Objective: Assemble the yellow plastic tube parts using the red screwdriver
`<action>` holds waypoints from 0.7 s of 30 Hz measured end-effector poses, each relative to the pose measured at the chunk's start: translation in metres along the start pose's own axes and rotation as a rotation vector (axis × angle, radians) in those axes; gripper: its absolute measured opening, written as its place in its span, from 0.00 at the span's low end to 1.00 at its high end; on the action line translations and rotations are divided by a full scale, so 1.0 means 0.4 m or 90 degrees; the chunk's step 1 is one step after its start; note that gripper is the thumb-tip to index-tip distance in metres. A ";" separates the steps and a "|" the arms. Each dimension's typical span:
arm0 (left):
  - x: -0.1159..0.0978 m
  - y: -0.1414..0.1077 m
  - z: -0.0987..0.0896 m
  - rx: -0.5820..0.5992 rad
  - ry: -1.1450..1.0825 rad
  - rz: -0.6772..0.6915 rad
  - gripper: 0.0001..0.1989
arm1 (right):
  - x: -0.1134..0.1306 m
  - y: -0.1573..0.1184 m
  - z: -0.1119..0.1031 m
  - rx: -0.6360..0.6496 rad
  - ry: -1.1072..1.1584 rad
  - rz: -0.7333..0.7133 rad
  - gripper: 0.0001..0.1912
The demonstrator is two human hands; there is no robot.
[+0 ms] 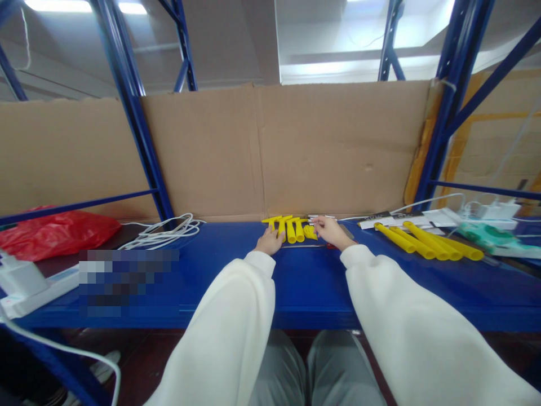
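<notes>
Several yellow T-shaped pieces lie side by side on the blue table, near the cardboard wall. My left hand rests at the leftmost of them, its fingertips at the yellow plastic; whether it grips a piece is too small to tell. Right of the row is a small yellow coiled or ridged item. Just beside that, my right hand has its thumb and fingers drawn together in a pinch, and what is between them cannot be made out. A thin metallic rod lies in front of the row, between my hands.
Several yellow tubes lie on the right beside white papers and a green-and-white packet. White coiled cable, a red plastic bag and a power strip are on the left. Blue uprights flank the cardboard.
</notes>
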State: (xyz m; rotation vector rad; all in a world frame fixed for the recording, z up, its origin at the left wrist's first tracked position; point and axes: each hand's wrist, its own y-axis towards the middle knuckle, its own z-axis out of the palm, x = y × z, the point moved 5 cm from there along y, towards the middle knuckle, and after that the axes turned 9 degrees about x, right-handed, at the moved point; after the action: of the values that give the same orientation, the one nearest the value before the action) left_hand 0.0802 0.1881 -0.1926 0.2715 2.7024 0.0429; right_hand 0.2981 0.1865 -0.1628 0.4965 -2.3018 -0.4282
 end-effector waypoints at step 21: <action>0.029 0.040 -0.015 -0.024 -0.121 0.070 0.26 | -0.021 -0.055 -0.161 -0.140 -0.242 0.218 0.17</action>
State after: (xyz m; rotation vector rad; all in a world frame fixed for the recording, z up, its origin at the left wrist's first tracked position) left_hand 0.0702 0.2062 -0.1907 0.3922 2.4940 0.0958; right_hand 0.3547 0.1612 -0.1339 -0.1013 -2.5925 -0.6371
